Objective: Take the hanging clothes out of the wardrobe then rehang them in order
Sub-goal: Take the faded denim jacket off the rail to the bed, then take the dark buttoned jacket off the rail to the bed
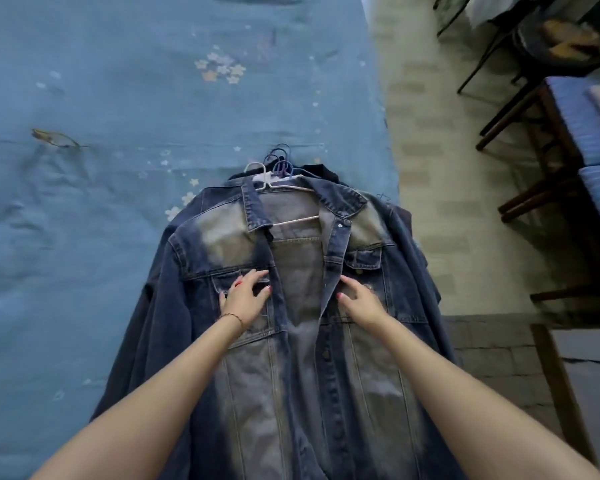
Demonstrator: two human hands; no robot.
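Smoothing the denim jacket (291, 306) on the bed (101, 168): left hand (245, 299) and right hand (359, 301) lie flat, fingers relaxed; press both fronts evenly, hanger (274, 183) centred.

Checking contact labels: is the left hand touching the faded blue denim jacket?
Touching. The head view shows the left hand resting spread-fingered on the faded blue denim jacket, by its chest pocket.

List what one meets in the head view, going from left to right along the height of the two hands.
Blue bedspread → left hand on the denim jacket → jacket's open front → right hand on the other front panel → tiled floor → dark wooden chair legs.
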